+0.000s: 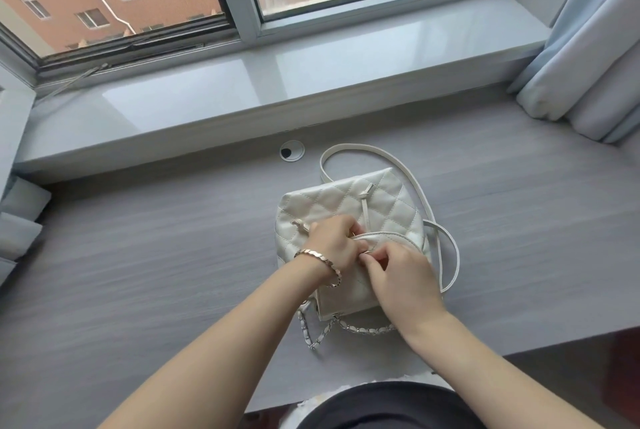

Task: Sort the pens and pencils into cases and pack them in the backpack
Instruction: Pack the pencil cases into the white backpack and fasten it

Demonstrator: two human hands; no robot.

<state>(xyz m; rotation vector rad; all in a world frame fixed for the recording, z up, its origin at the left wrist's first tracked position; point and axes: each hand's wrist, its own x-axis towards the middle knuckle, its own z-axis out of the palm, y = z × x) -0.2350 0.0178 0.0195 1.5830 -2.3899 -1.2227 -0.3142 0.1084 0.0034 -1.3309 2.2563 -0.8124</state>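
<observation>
Found backpack (pixel 332 200) on desk (pixel 138 255).
Lay before windowsill (pixel 242 82), grommet (pixel 292 150) just behind, chain strap (pixel 363 328) in front, curtain (pixel 588 65) far right.

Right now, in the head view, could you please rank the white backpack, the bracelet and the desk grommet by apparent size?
1. white backpack
2. bracelet
3. desk grommet
Last two are close; the bracelet is nearer the camera.

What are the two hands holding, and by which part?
The white backpack, by its front flap: the left hand grips the flap's edge, and the right hand pinches what looks like a small metal ring there.
</observation>
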